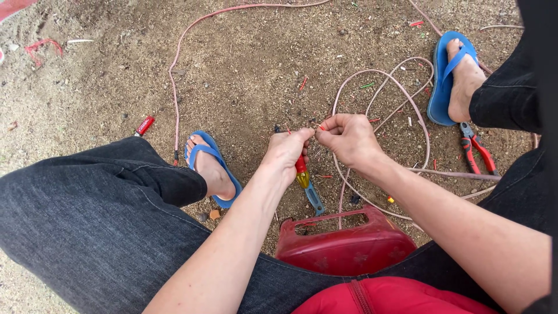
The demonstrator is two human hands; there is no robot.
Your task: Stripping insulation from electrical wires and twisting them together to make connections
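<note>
While pinching thin wire ends [318, 125] between left hand [288, 152] and right hand [349, 139], fingertips pressed together; risking pricks, snagging on looped cable [401, 87] beside pliers [478, 152].

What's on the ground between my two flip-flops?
In the head view, between the left flip-flop and right flip-flop lie sandy ground, pink cable loops and wire scraps; both hands hover there.

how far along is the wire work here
Done, it seems: bits of red insulation lie scattered on the dirt, so some stripping looks finished. In hand: the left hand and right hand meet at a wire end, apparently pinching it; the left also holds a screwdriver. Left: most of the pink cable lies loose in loops, and the pliers rest unused by the foot.
</note>
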